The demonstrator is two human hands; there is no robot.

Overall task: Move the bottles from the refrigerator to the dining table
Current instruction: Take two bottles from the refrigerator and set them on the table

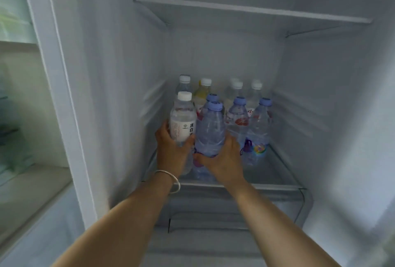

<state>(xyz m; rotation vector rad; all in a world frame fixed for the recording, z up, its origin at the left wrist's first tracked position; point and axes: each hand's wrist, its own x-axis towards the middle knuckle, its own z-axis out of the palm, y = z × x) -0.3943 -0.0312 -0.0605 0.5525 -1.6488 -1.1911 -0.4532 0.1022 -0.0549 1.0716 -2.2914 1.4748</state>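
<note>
Two bottles are in the hands, both at the front left of the refrigerator shelf [277, 183]: the left hand [171, 149] grips a white-capped bottle [182, 117], the right hand [224, 160] is wrapped round the base of a blue-capped bottle [210, 132], the two touching side by side. Whether they have cleared the shelf I cannot tell. Behind them stand more blue-capped bottles [259, 121] and a back row with white caps [205, 89]. No dining table shows, so the task looks barely begun, with most bottles left to carry.
</note>
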